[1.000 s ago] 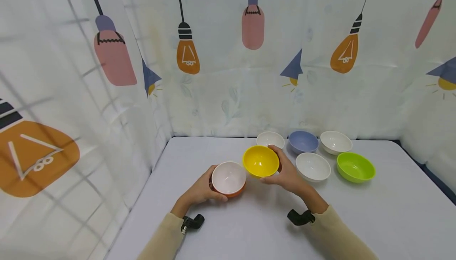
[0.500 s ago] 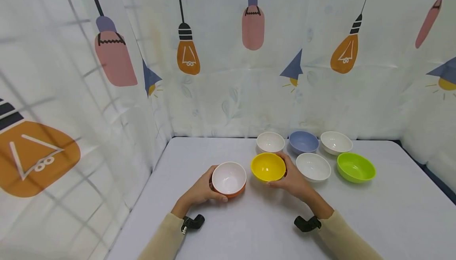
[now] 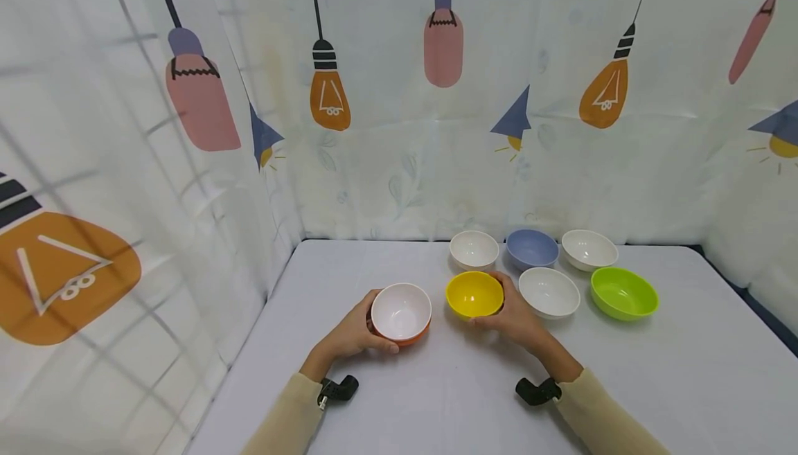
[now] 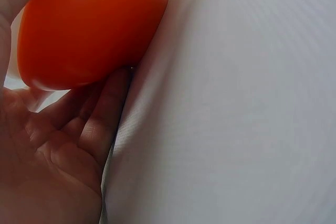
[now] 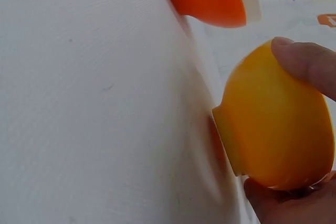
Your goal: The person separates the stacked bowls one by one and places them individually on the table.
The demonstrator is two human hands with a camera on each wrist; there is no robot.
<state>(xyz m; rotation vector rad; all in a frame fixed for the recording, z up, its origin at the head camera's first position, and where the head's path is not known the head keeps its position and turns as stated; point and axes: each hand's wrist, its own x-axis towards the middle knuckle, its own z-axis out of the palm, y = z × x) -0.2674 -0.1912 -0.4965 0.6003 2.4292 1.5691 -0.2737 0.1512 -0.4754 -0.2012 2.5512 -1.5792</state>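
Note:
My left hand [image 3: 357, 328] grips an orange bowl [image 4: 89, 30] from its left side, thumb in front, with a white bowl [image 3: 401, 311] nested inside it. The orange wall shows as a thin band under the white rim in the head view. To the right, my right hand [image 3: 516, 313] holds a yellow bowl [image 3: 474, 295] by its right side, thumb near the front and fingers behind. That bowl is upright, its foot close over the white tabletop in the right wrist view. Its inside holds nothing visible.
Behind the yellow bowl stand a white bowl [image 3: 474, 250], a blue bowl [image 3: 532, 249] and another white bowl [image 3: 589, 250]. Nearer are a third white bowl [image 3: 549, 293], just right of my right hand, and a green bowl [image 3: 624, 293]. A patterned curtain [image 3: 399, 164] borders the table's far edge.
My right hand has carried the yellow bowl right and down toward the table, away from the orange and white bowls. My left hand and its bowls have stayed put.

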